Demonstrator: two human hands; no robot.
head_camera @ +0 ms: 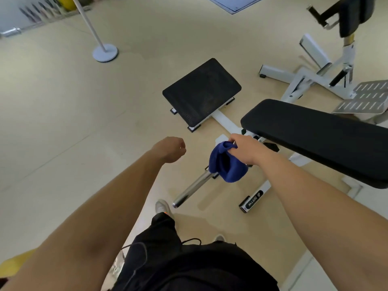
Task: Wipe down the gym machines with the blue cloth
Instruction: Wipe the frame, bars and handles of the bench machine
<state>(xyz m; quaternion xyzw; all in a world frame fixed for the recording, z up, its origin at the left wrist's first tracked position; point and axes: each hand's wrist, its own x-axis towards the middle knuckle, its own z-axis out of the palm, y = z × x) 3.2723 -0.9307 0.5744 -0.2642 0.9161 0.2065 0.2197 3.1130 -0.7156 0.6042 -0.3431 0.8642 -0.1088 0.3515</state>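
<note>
Deep-blue crumpled cloth (227, 165) in right hand (244, 149)

A white pole stand (105, 52) rises from the beige floor (52, 122).

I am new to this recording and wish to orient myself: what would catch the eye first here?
The bright blue cloth stands out at the centre, bunched and gripped by the right hand, with a chrome bar showing below it. To the right lies a long black padded bench. Farther ahead, low over the beige floor, sits a black rectangular pad on a white frame.
</note>
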